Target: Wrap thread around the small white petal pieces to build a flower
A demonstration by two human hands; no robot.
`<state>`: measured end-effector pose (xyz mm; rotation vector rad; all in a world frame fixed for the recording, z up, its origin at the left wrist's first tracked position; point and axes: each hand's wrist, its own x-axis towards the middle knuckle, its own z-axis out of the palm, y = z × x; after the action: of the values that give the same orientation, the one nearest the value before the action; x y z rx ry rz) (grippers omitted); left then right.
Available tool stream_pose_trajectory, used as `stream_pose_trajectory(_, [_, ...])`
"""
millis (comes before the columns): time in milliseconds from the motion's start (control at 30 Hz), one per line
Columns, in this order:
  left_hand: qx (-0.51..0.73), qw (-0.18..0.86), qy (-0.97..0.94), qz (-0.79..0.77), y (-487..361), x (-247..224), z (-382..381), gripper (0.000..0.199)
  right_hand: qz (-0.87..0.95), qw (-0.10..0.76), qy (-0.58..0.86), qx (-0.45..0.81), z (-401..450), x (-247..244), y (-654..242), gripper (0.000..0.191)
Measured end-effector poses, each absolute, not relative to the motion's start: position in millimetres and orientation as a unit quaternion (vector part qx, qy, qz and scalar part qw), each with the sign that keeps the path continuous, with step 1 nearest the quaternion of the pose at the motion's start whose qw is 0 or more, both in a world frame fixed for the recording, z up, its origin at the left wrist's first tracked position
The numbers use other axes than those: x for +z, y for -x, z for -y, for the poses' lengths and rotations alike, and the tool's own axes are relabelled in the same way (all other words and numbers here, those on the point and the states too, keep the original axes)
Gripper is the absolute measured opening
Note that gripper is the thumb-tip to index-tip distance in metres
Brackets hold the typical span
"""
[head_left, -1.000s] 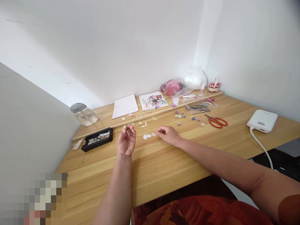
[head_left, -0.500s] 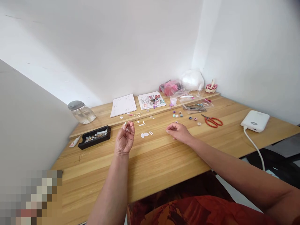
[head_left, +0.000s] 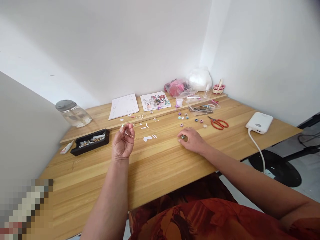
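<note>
My left hand (head_left: 123,142) is raised above the table with its fingers curled and pinched. In it is a thin, pale thread-like piece (head_left: 127,133), and a small pale green bit shows at the thumb tip; I cannot make out its exact kind. Low over the wood, my right hand (head_left: 193,140) closes thumb and fingers round a small dark greenish bobbin (head_left: 183,136). Between the hands lie white leaf-shaped cutouts (head_left: 149,138). Behind my right hand sit several small thread bobbins (head_left: 187,117).
Orange-handled scissors (head_left: 219,124) and a white power bank (head_left: 259,122) with a cable lie at the right. A black tray of beads (head_left: 90,142), a glue tube (head_left: 67,147) and a lidded jar (head_left: 75,113) stand left. Papers (head_left: 124,106) and a clear case (head_left: 203,106) are farther back.
The view has shifted, so the table things sit further left. My right hand has turned slightly, and a small bobbin now shows between its fingers. My left hand keeps its pinch.
</note>
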<state>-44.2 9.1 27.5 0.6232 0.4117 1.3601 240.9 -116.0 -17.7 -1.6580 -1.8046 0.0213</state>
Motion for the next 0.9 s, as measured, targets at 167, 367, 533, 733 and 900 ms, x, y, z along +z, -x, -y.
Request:
stream_pose_trajectory(167, [0.625,0.710,-0.269,-0.181,47.8,29.5,-10.4,0.008,0.681,0.319,0.659,-0.025,115.4,-19.0,-238.9,0.008])
stream_pose_trajectory(367, [0.636,0.696,-0.285,-0.171,53.3,29.7,-12.3,0.005,0.693,0.311,0.647,-0.057,113.7,-24.1,-240.6,0.011])
stream_pose_trajectory(533, [0.647,0.689,-0.295,-0.141,59.2,29.0,-15.3,0.005,0.697,0.314,0.642,-0.056,113.1,-26.0,-241.6,0.013])
stream_pose_trajectory(733, [0.680,0.655,-0.307,-0.122,71.0,30.9,-20.6,0.006,0.678,0.308,0.665,-0.058,113.0,-24.5,-245.0,0.013])
stream_pose_trajectory(900, [0.683,0.660,-0.293,-0.113,71.0,31.7,-21.4,0.007,0.632,0.286,0.717,-0.069,113.2,-21.4,-256.7,0.011])
